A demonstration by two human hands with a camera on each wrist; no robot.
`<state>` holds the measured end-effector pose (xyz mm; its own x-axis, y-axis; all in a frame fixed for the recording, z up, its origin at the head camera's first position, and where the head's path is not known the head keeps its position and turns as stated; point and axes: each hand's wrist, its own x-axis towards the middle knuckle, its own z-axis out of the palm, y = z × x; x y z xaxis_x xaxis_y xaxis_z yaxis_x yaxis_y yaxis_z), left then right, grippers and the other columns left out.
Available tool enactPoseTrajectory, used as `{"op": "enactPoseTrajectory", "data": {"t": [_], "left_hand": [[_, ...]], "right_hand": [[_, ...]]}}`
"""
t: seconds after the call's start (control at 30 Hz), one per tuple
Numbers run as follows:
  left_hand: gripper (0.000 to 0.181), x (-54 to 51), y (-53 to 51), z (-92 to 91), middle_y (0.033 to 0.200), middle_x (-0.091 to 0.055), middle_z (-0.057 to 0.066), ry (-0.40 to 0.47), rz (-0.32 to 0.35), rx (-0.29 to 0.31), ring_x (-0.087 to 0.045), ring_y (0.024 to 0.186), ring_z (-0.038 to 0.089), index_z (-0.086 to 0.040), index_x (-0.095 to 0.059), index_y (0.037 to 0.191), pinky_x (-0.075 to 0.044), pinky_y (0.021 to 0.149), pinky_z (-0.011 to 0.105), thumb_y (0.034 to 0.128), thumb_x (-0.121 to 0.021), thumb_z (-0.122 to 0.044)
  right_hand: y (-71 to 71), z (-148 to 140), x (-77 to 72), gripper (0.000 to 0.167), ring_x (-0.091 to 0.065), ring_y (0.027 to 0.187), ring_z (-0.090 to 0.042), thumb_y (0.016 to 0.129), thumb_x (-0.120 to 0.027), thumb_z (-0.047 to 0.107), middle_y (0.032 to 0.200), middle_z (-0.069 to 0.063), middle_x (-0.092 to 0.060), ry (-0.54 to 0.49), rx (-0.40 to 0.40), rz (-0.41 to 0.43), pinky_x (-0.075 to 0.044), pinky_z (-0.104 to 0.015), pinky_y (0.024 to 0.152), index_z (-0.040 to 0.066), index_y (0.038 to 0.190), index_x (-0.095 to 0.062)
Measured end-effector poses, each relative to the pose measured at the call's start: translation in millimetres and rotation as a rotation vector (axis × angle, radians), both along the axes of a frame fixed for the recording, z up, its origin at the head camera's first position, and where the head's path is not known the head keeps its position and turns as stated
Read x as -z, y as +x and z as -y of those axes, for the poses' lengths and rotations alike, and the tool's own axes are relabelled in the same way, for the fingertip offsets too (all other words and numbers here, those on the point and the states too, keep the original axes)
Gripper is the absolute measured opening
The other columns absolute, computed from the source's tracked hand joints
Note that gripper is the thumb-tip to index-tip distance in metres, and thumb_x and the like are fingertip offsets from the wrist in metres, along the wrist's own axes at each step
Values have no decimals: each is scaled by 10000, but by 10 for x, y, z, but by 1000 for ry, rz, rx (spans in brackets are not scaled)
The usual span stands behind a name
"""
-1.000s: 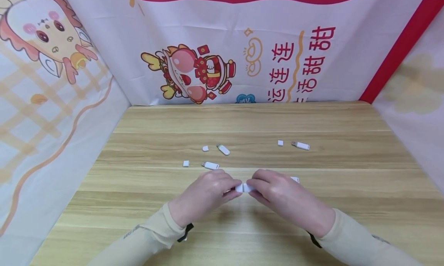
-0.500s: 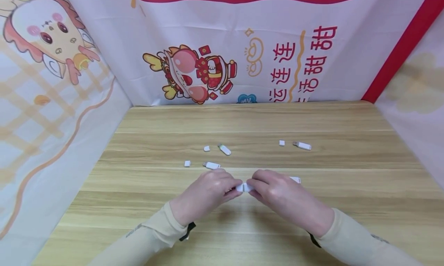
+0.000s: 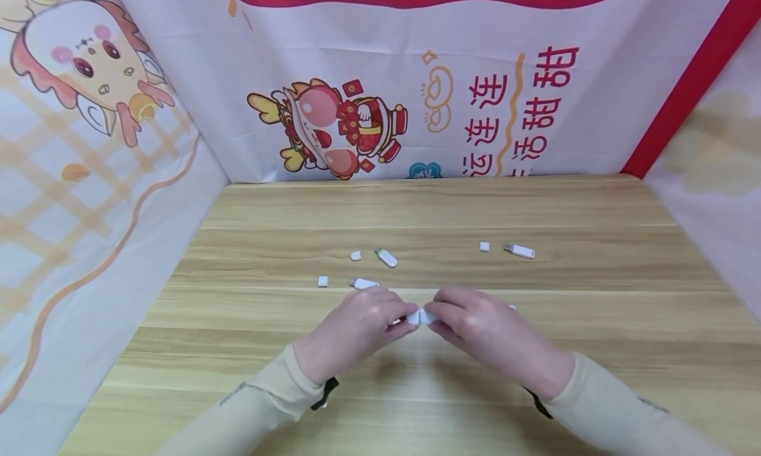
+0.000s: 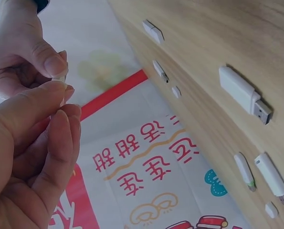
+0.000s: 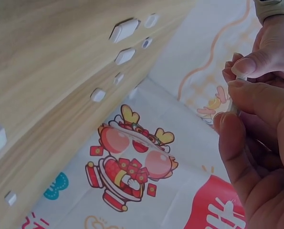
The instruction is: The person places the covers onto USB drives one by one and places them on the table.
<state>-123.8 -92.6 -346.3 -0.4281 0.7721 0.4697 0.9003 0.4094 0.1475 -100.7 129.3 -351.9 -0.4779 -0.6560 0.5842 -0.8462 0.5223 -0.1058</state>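
Observation:
Above the middle of the table, my left hand [image 3: 362, 324] pinches the left end of a white USB stick [image 3: 413, 318] between thumb and fingers. My right hand [image 3: 484, 330] pinches its other end. A thin seam divides the two white parts, which meet end to end; which part is the cap, I cannot tell. Fingers cover most of it in both wrist views. Just beyond my left hand lies an uncapped USB stick [image 3: 364, 283], its square cap [image 3: 323, 281] to the left. Another white stick [image 4: 153, 31], mostly hidden by my right hand in the head view, appears capped.
Farther back are a rounded USB stick [image 3: 387, 257] with its cap [image 3: 356, 256], and at right another stick [image 3: 520, 251] with its cap [image 3: 484, 246]. One more uncapped stick [image 4: 239, 90] shows in the left wrist view. A printed cloth [image 3: 357, 39] stands behind the table.
Both hands have risen slightly in the head view, still holding the USB stick. The gap between its two parts looks narrower. My right hand now covers more of the stick behind it.

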Motion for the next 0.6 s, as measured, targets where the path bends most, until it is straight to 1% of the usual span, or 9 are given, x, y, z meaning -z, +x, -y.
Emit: {"op": "enactPoseTrajectory", "data": {"t": [0.13, 0.23, 0.33, 0.4, 0.53, 0.6], "left_hand": [[123, -60, -53, -60, 801, -703, -17, -6, 51, -15, -593, 681, 67, -56, -755, 947, -493, 651, 159, 868, -780, -147], [101, -109, -106, -117, 780, -695, -30, -8, 106, -24, -571, 652, 49, -70, -753, 928, -473, 611, 137, 871, -778, -151], [111, -154, -163, -170, 779, -695, -29, -12, 164, -36, -566, 646, 37, -75, -758, 933, -471, 606, 114, 865, -783, -160], [138, -180, -197, -206, 804, -706, -21, -23, 198, -54, -585, 659, 40, -79, -766, 961, -487, 625, 112, 863, -785, -175], [173, -224, -260, -289, 857, -721, -18, -42, 234, -81, -598, 690, 48, -91, -773, 1017, -507, 664, 132, 873, -772, -188], [170, -242, -288, -333, 862, -723, -20, -46, 235, -83, -600, 700, 43, -92, -773, 1027, -509, 668, 136, 885, -761, -185]], "right_hand": [[-60, -57, -26, 246, -616, 706, -102, 709, -867, -8, 855, -14, -632, -38, 1, 14, -545, -222, 619, 20, 894, -706], [-114, -115, -59, 240, -615, 706, -95, 718, -863, 0, 862, -8, -636, -49, 12, 26, -542, -227, 608, 30, 904, -715], [-166, -171, -97, 238, -608, 707, -91, 723, -862, 0, 866, -4, -639, -55, 15, 43, -542, -228, 605, 35, 913, -723], [-198, -205, -121, 242, -611, 705, -94, 718, -865, -2, 866, -10, -642, -55, 22, 46, -545, -228, 604, 31, 913, -726], [-261, -276, -158, 249, -622, 717, -103, 714, -867, -10, 871, -26, -658, -49, 35, 53, -549, -227, 612, 23, 921, -733], [-287, -314, -173, 253, -613, 711, -99, 714, -867, -11, 871, -29, -657, -38, 44, 53, -545, -226, 607, 20, 927, -734]]}}
